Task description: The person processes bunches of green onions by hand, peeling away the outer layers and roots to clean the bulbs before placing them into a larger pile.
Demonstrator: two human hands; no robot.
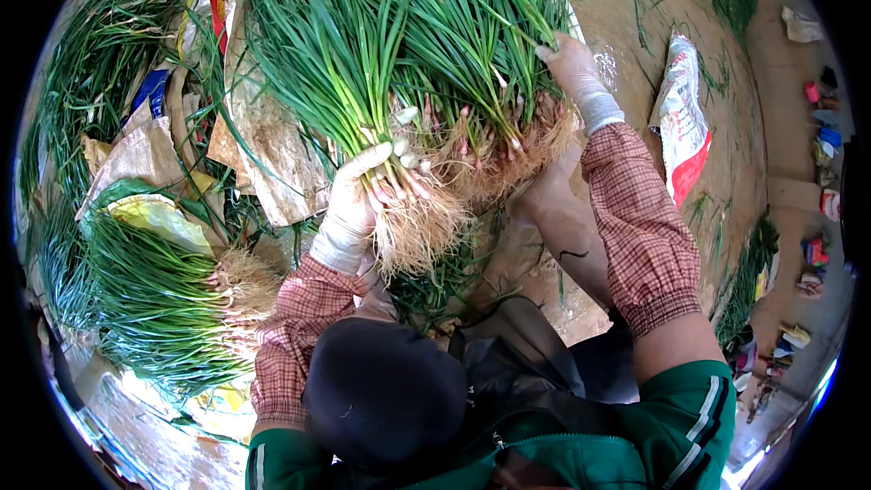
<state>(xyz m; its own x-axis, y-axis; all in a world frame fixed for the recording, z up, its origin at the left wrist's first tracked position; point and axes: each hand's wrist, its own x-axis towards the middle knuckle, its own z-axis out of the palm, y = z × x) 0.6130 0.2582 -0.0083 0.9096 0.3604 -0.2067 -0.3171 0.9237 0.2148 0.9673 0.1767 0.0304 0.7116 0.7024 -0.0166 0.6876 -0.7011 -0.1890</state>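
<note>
My gloved left hand (349, 204) is closed around the lower stems of a bunch of spring onions (358, 82), just above their pinkish bulbs. Pale, tangled roots (419, 234) hang below the fist, and the long green leaves point away from me. Right beside this bunch lies a pile of spring onions (454, 54), roots toward me. At the pile's right edge, my gloved right hand (576, 73) has its fingers pressed together on a few leaves. Its fingertips are partly hidden among the greens.
Another heap of spring onions (159, 286) lies at the left, roots inward. Torn sacks (272, 145) and loose leaves cover the floor behind it. A white and red sack (680, 118) lies at the right. My bare lower leg (562, 218) stands close under the pile.
</note>
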